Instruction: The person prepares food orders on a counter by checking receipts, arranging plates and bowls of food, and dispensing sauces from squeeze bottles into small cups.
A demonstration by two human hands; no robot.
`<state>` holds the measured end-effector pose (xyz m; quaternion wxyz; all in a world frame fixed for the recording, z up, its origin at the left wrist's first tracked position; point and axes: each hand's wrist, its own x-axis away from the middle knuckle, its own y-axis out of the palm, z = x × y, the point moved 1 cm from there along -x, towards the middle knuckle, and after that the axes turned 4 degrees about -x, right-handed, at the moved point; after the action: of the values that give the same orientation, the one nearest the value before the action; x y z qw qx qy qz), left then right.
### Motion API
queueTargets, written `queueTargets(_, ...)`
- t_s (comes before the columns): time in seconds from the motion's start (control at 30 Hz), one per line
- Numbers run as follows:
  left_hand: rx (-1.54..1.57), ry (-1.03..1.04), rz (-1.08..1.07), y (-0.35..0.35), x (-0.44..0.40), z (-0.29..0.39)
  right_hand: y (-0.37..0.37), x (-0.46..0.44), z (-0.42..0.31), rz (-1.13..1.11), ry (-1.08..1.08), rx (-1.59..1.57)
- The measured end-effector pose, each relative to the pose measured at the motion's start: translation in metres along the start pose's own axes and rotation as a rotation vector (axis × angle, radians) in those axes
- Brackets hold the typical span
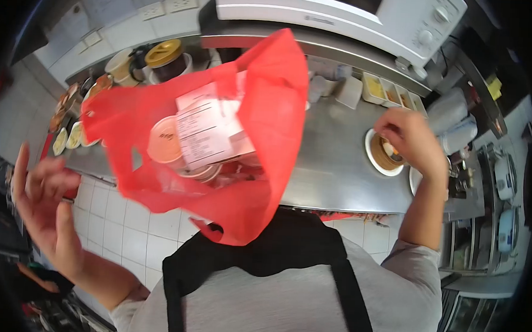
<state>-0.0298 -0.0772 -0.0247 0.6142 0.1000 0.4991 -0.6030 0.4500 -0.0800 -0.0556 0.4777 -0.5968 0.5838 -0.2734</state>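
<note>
And here's my right hand [413, 137], fingers bunched and pointing down over the small round basket [385, 163]; whether they pinch anything, I can't tell! The basket looks stiff and light, best gripped by its sides, soft-looking food inside, white plate [368, 154] beneath. Across to my left hand [46, 201]: fingers spread, nothing in them. Inward of those, not touching, looms the red bag [277, 107], floppy, probably weighty with tubs [164, 141], best held by its handles. It hides part of the steel counter [338, 145]; beyond my right fingertips, a divided tray [372, 99].
</note>
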Motion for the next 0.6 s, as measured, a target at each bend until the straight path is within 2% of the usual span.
queueTargets(0.1,-0.019,0.050,0.073,-0.009,0.017,0.003,0.033,-0.027,0.092,-0.150,0.262,-0.028)
queueTargets(0.17,-0.131,0.051,0.194,-0.005,0.022,0.017,0.071,-0.068,0.182,-0.061,0.265,-0.009)
queueTargets(0.3,-0.246,0.142,0.202,0.013,0.026,0.043,0.143,-0.160,0.272,0.261,0.090,0.048)
queueTargets(0.33,-0.281,0.155,0.176,0.019,0.026,0.049,0.146,-0.177,0.262,0.222,0.198,0.074)
queueTargets(0.37,-0.316,0.165,0.148,0.026,0.027,0.056,0.167,-0.194,0.281,0.379,0.119,0.135)
queueTargets(0.43,-0.370,0.133,0.141,0.037,0.029,0.069,0.182,-0.222,0.287,0.529,-0.033,0.060)
queueTargets(0.47,-0.406,0.121,0.133,0.040,0.031,0.075,0.187,-0.223,0.287,0.448,0.032,0.115)
queueTargets(0.6,-0.514,0.032,0.177,0.045,0.049,0.093,0.190,-0.239,0.311,0.603,-0.122,0.225)
